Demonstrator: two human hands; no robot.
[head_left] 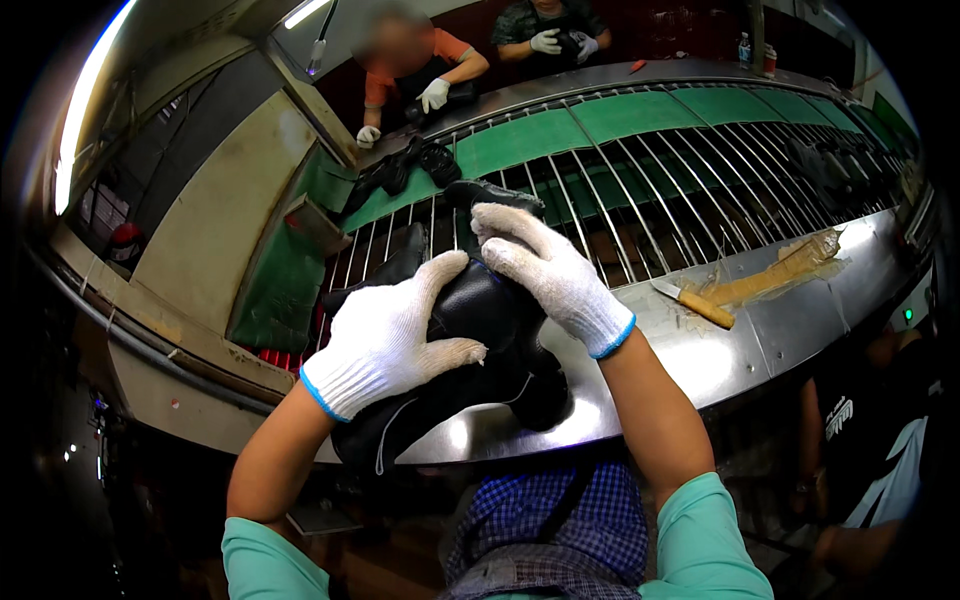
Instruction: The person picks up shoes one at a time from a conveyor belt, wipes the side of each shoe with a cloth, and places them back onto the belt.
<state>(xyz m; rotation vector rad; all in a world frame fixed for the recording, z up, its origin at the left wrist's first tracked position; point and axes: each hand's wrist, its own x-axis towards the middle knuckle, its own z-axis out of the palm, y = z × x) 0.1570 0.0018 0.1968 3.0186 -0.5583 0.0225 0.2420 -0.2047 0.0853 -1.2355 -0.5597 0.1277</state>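
Note:
A black leather boot [478, 305] stands at the metal table's front edge, directly before me. My left hand [375, 335], in a white knit glove with a blue cuff, is closed round its left side, the thumb lying across the leather. On the far right side of the boot, my right hand [555, 270], gloved the same way, presses with bent fingers near its upper end. Dark fabric with a pale grey edge line [440, 410] hangs below the left hand. Another rounded black part [543, 390] lies against the table at right; whether it belongs to the same boot I cannot tell.
A wooden-handled knife [705, 307] and brown tape [785, 272] lie on the metal tabletop [690, 360]. Beyond runs a rack of metal rods [650, 205] with a green strip [640, 115]. Black boots [400, 172] lie far left. Two gloved people work opposite; another person is at right.

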